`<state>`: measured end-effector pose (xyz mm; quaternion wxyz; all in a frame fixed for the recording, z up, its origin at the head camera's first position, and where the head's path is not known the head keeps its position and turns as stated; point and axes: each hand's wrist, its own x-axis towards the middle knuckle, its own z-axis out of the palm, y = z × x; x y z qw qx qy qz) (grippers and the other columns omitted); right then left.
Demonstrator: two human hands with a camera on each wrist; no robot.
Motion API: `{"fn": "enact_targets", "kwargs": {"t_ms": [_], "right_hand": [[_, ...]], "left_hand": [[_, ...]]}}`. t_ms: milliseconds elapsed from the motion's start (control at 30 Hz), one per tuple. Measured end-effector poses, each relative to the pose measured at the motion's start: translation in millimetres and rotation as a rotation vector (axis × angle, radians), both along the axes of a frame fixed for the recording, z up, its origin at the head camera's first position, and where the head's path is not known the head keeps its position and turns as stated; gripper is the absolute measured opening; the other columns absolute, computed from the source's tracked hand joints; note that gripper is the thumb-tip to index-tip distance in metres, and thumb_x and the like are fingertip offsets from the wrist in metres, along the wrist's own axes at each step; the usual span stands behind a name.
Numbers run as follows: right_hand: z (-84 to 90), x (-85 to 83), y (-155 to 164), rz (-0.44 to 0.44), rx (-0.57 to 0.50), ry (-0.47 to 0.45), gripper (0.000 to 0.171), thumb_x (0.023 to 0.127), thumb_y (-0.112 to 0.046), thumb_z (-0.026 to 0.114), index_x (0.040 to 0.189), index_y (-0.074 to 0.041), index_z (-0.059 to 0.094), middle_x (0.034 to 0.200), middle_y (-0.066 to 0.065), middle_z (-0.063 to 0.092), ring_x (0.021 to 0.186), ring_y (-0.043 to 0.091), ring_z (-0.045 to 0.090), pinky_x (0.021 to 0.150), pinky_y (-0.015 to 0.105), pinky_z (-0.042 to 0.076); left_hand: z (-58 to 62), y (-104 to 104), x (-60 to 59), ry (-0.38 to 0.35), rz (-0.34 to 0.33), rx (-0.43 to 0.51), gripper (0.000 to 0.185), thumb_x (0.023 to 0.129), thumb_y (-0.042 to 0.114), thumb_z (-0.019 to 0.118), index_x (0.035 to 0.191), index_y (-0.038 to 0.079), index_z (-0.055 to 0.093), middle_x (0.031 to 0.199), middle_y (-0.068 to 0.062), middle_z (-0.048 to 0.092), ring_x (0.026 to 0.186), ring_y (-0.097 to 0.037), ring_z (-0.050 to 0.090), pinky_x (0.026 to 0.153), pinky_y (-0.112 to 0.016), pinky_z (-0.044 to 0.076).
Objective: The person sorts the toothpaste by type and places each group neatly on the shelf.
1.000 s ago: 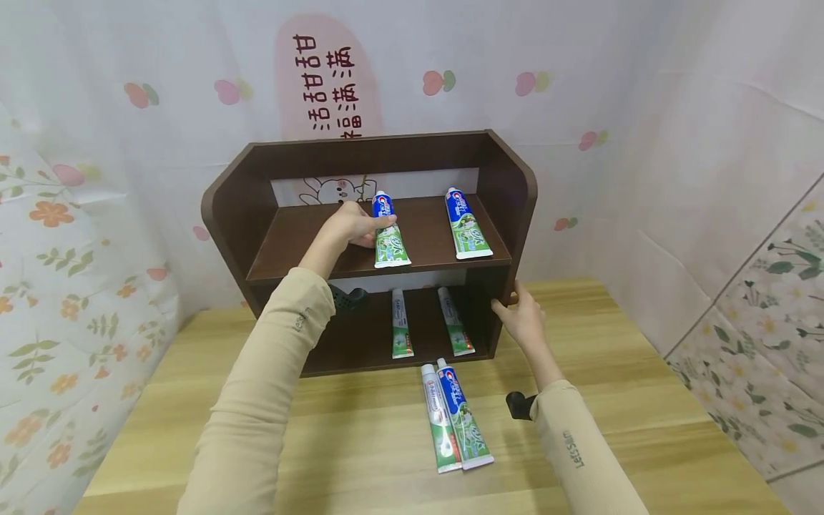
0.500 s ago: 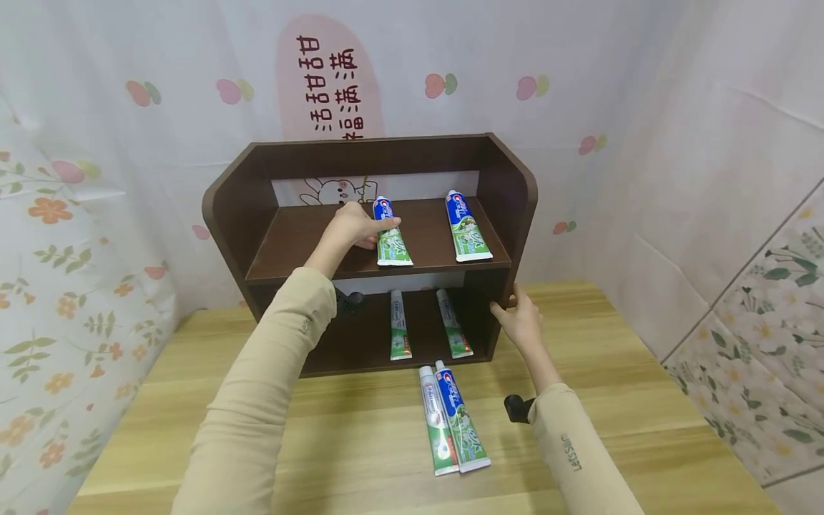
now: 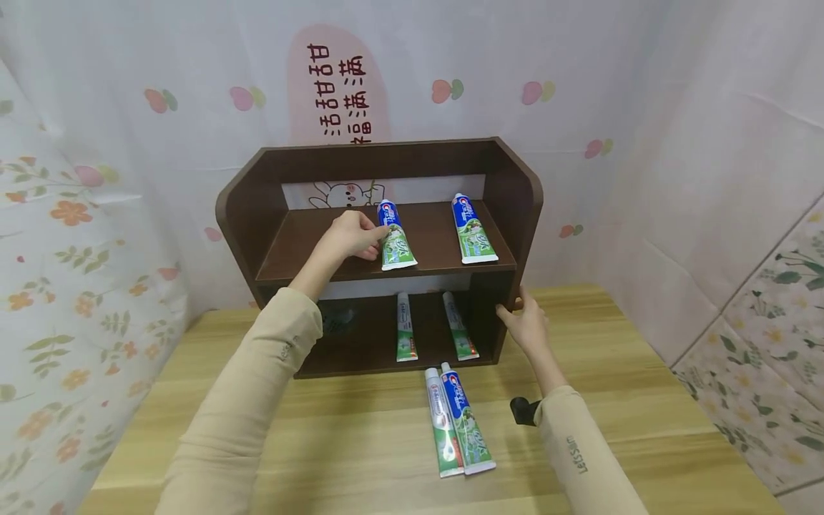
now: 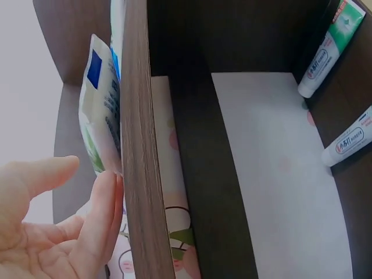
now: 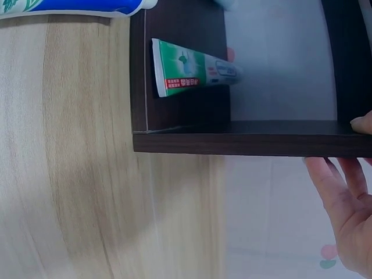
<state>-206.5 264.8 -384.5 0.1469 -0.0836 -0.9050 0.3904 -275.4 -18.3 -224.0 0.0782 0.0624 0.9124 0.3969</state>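
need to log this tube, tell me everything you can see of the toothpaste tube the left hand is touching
The toothpaste tube is blue at the cap end and green and white toward the flat crimped end. It looks like soft plastic. It lies flat on the upper board of the dark wooden shelf, crimp at the front edge, cap toward the back. The left hand touches its left side.

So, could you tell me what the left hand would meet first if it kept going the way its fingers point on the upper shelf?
The left hand points right along the upper shelf. Its fingers already seem to touch the nearer toothpaste tube, so it would likely push that one first; the second tube lies farther right.
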Motion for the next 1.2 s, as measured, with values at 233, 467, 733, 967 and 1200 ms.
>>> {"fn": "enact_targets", "kwargs": {"t_ms": [233, 467, 733, 967, 1200], "right_hand": [[1.3, 0.6, 3, -0.003, 0.025, -0.02, 0.036, 0.088, -0.023, 0.056, 0.117, -0.005, 0.044, 0.113, 0.029, 0.058, 0.106, 0.046, 0.053, 0.094, 0.059, 0.029], [0.0, -1.7, 5, 0.0, 0.01, -0.01, 0.046, 0.088, -0.022, 0.056, 0.128, -0.007, 0.041, 0.113, 0.028, 0.058, 0.106, 0.044, 0.054, 0.096, 0.057, 0.028], [0.3, -3.5, 5, -0.007, 0.021, 0.017, 0.04, 0.087, -0.021, 0.056, 0.121, -0.005, 0.044, 0.111, 0.029, 0.06, 0.103, 0.045, 0.055, 0.094, 0.058, 0.028], [0.0, -3.8, 5, -0.01, 0.028, 0.001, 0.037, 0.087, -0.023, 0.056, 0.117, -0.005, 0.044, 0.111, 0.028, 0.06, 0.103, 0.044, 0.055, 0.094, 0.058, 0.029], [-2.0, -3.6, 3, -0.004, 0.005, -0.008, 0.034, 0.087, -0.021, 0.057, 0.115, -0.006, 0.044, 0.112, 0.028, 0.059, 0.107, 0.043, 0.053, 0.094, 0.057, 0.028]], "left_hand": [[-4.5, -10, 19.7, -0.008, -0.059, 0.056, 0.037, 0.093, 0.027, 0.052, 0.112, -0.004, 0.049, 0.098, -0.017, 0.061, 0.061, -0.008, 0.061, 0.065, -0.023, 0.056], [-14.9, -21, 36.2, 0.012, -0.112, 0.185, 0.035, 0.093, 0.025, 0.052, 0.112, -0.004, 0.05, 0.098, -0.02, 0.062, 0.064, -0.008, 0.064, 0.068, -0.025, 0.057], [-31.0, -26, 60.7, -0.009, -0.186, 0.27, 0.032, 0.094, 0.023, 0.051, 0.11, -0.003, 0.053, 0.096, -0.019, 0.062, 0.07, -0.011, 0.064, 0.074, -0.033, 0.057], [-60.0, -22, 70.8, -0.074, -0.247, 0.319, 0.029, 0.094, 0.018, 0.049, 0.112, -0.004, 0.052, 0.098, -0.022, 0.062, 0.072, -0.013, 0.064, 0.071, -0.031, 0.057], [-89.3, -14, 75.2, -0.161, -0.241, 0.326, 0.026, 0.094, 0.017, 0.05, 0.11, -0.004, 0.053, 0.098, -0.021, 0.062, 0.072, -0.013, 0.064, 0.071, -0.031, 0.057]]}}
